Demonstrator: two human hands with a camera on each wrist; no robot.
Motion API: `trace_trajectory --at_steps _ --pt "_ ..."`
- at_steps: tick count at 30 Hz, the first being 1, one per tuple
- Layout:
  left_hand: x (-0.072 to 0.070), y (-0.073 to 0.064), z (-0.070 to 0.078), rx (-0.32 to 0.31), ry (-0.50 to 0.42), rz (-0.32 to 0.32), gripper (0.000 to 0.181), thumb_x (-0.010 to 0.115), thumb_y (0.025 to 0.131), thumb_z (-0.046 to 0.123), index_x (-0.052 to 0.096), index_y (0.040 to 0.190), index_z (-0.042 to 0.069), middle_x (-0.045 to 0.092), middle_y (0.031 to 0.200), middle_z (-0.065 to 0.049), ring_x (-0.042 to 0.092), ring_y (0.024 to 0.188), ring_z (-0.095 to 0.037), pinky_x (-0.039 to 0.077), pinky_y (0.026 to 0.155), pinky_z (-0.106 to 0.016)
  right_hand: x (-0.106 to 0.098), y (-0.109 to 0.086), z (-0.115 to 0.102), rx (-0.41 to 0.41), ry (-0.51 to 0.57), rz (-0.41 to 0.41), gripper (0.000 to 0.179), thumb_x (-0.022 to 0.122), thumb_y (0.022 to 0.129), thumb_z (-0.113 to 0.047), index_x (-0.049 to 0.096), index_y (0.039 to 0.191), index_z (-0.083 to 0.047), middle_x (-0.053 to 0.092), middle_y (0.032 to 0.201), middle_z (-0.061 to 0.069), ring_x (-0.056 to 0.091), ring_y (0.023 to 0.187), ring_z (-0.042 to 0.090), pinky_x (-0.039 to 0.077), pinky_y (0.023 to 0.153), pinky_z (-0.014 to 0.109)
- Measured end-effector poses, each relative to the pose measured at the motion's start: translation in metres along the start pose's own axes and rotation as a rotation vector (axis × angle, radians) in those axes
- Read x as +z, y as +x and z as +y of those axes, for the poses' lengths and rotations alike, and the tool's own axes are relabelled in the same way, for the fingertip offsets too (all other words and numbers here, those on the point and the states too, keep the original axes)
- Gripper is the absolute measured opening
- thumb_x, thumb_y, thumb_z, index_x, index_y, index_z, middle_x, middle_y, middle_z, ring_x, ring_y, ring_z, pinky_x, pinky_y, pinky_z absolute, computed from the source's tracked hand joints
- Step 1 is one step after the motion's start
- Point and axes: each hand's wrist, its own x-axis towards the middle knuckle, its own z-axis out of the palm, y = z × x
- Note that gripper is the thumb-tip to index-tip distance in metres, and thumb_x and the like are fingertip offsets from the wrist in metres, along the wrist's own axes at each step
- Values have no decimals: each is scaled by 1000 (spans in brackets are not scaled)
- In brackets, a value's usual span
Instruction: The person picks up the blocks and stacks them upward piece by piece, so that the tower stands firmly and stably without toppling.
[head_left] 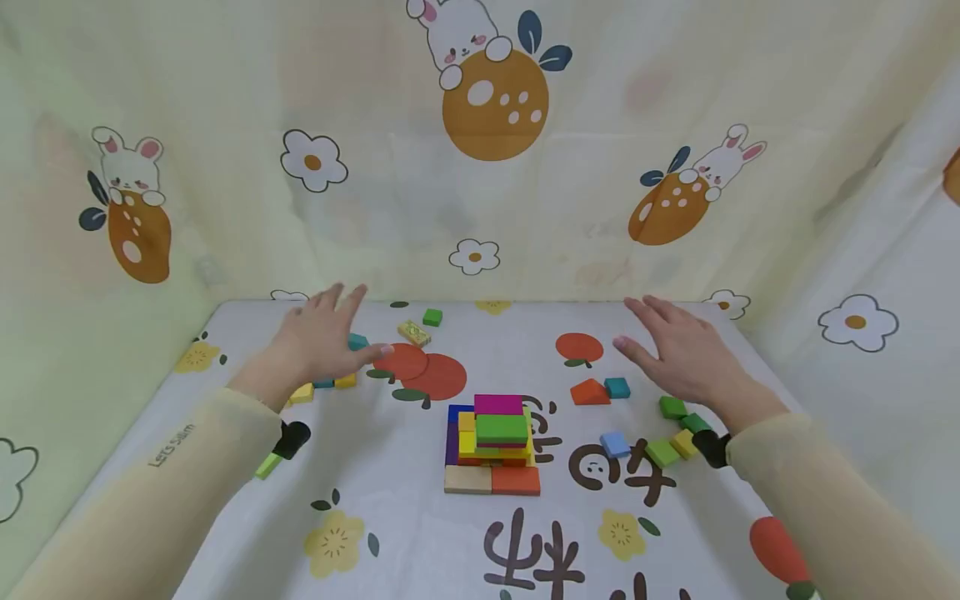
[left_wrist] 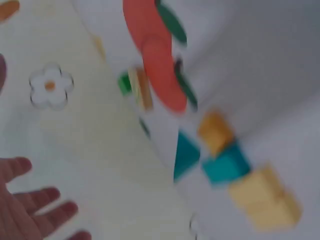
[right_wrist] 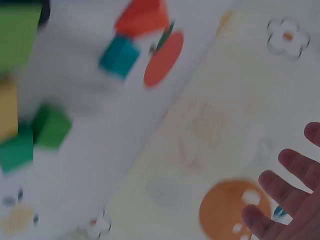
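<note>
Both hands are raised over the table with nothing in them. In the head view the left hand (head_left: 318,333) is spread above the left-hand blocks, its thumb out to the right. The right hand (head_left: 678,350) mirrors it on the other side, fingers apart, above several green blocks (head_left: 672,407). Between them stands a stacked block structure: a magenta block (head_left: 498,404) and a green block (head_left: 501,429) on top, yellow layers beneath, and a beige block (head_left: 468,480) beside an orange block (head_left: 516,481) at the front base. Fingers show spread in both wrist views.
Loose blocks lie on both sides: a teal triangular block (left_wrist: 186,154) and yellow blocks (left_wrist: 265,197) left, a red-orange block (head_left: 589,392), teal cube (head_left: 617,387) and light blue block (head_left: 615,444) right. A patterned curtain (head_left: 375,225) rises behind the table (head_left: 420,542).
</note>
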Motion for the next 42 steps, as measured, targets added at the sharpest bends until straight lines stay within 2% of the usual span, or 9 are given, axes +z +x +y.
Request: trace_trajectory --at_steps 6,11,13,21,26,28,31,37,42 --pt "50 -9 33 132 -372 -104 88 66 95 50 25 162 11 31 166 -18 33 151 -41 39 115 -65 32 -20 -36 -133 247 -22 67 57 103 -44 37 158 -10 41 159 21 39 145 46 35 115 68" --pt "77 -27 34 158 -455 -165 84 72 94 41 29 161 12 36 164 -15 36 151 -38 39 117 -61 49 -34 -42 -131 339 -71 62 61 102 -39 43 153 -9 50 153 19 45 142 43 42 112 65" --pt "76 -37 20 154 -458 -145 83 73 94 38 30 161 11 37 164 -16 37 150 -39 39 116 -62 50 -37 -39 -147 330 -62 59 64 101 -35 47 151 -8 52 151 18 49 140 41 44 111 63" --pt "48 -73 -73 41 -431 -10 78 75 93 31 36 157 7 39 160 -21 39 144 -45 37 115 -66 38 -34 -30 -234 300 3 59 72 96 -26 50 146 -5 58 142 20 57 125 41 48 101 67" --pt "58 -97 -93 0 -411 -25 75 76 92 35 42 154 9 42 158 -21 40 144 -45 39 114 -65 44 -20 -52 -290 359 -5 61 75 94 -26 51 146 -7 61 140 17 62 120 38 52 97 65" --pt "67 -103 -82 19 -411 -38 75 78 91 35 44 153 11 44 157 -18 41 145 -42 40 114 -63 48 -15 -65 -324 397 -40 64 76 93 -30 50 148 -9 62 141 14 63 120 36 54 96 63" --pt "80 -96 -51 72 -440 -95 77 80 89 35 44 154 15 45 157 -12 44 144 -36 43 115 -58 51 -12 -79 -328 433 -100 69 75 93 -36 47 151 -11 58 146 13 60 124 37 54 98 62" --pt "109 -47 14 127 -475 -242 94 85 83 39 34 159 18 39 162 -7 38 150 -27 40 119 -51 55 -12 -84 -299 458 -89 63 69 98 -31 45 152 -9 57 147 16 58 125 40 52 98 63" --pt "127 -21 45 160 -533 -245 103 86 80 43 28 162 20 32 167 -3 28 156 -22 35 123 -47 57 -16 -84 -249 449 -102 60 65 101 -34 45 153 -12 57 147 15 58 124 40 52 98 64"
